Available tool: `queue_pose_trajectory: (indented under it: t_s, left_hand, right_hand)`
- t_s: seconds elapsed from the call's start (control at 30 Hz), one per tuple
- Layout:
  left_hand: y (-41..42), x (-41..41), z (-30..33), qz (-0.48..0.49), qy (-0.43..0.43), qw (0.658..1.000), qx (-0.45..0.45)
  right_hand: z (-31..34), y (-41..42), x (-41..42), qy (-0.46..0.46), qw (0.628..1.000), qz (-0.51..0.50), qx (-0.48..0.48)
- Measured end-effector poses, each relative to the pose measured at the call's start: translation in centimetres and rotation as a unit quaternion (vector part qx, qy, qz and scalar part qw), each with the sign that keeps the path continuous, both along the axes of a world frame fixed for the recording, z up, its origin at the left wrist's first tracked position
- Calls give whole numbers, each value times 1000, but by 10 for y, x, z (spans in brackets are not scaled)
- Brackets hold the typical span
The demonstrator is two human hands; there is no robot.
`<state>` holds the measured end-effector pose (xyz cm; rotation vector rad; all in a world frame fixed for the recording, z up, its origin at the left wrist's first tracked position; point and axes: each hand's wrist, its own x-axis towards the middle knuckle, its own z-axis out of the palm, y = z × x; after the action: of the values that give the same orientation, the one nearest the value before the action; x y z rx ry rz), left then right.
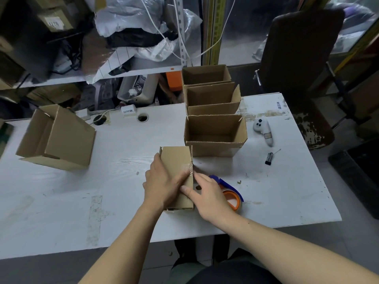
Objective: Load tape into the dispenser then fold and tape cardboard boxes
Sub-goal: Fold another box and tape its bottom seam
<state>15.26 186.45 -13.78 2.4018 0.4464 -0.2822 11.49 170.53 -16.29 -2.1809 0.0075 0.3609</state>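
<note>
Both hands, left (162, 185) and right (207, 193), press flat, fingers straight, on a taped box (177, 160); tape dispenser (230, 192) beside it.

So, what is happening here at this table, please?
A person is taping a small cardboard box on the white table. The left hand lies flat on the box, and the right hand presses clear tape along its right edge. The tape dispenser lies on the table under the right hand. A row of open boxes stands behind, and another open box lies on its side at the left.
</note>
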Motion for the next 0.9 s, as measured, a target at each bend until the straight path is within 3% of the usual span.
queue_pose_trajectory:
  t_s: [0.07,0.2,0.3,0.4,0.5,0.6,0.73,0.83,0.9]
  left_hand:
    - [0,-1,1,-8,2,1000,-11]
    - [4,0,2,-1,8,999,-44]
    - [7,1,5,-3,13,998,-63]
    - [7,0,8,5,16,998,-64]
    - [8,-1,10,16,12,998,-59]
    - [6,-6,16,13,-9,1000,-24]
    - [1,-17,35,-14,-125,992,-16]
    - [-13,-30,62,-25,-218,976,-8]
    - [-22,-32,79,3,-150,983,-108]
  right_hand:
    - [-1,-1,0,-37,999,13,-35]
    - [-2,-24,5,-49,999,-8,-1]
    - [-21,-64,16,-31,986,28,-159]
    - [-48,-95,24,79,928,103,-350]
    - [-66,-104,27,118,913,112,-374]
    - [-67,-106,28,130,929,72,-339]
    - [-34,-109,27,126,985,-17,-115]
    - [15,-111,18,21,999,-21,30]
    - [43,-113,14,-75,996,-3,58]
